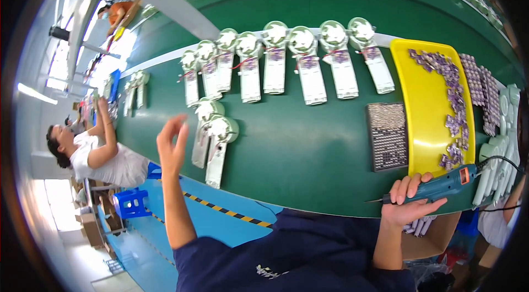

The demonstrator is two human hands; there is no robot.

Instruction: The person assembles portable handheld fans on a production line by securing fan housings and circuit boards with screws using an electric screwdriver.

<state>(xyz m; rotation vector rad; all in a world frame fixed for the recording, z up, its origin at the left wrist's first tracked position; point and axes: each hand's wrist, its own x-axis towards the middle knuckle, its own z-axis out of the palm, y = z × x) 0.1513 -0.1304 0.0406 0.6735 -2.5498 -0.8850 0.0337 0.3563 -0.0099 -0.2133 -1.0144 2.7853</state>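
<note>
My right hand (409, 198) is wrapped round a teal electric screwdriver (447, 183) at the table's near right, its thin bit pointing left. My left hand (173, 143) is raised with fingers apart and holds nothing. Just right of it lie two white, long-handled housings with round pale-green heads, like handheld fan shells; the nearer housing (219, 151) partly covers the other one (201, 143). Farther back, a row of several similar housings (274, 69) lies with round heads away from me, small purple circuit boards and thin red wires showing in them.
A yellow tray (427, 121) at right holds small purple circuit boards. Against its left side stands a black screw holder (389, 138) filled with rows of screws. Stacked board panels (478, 88) and white shells (498, 160) lie beyond. A person (99, 151) in white works at left.
</note>
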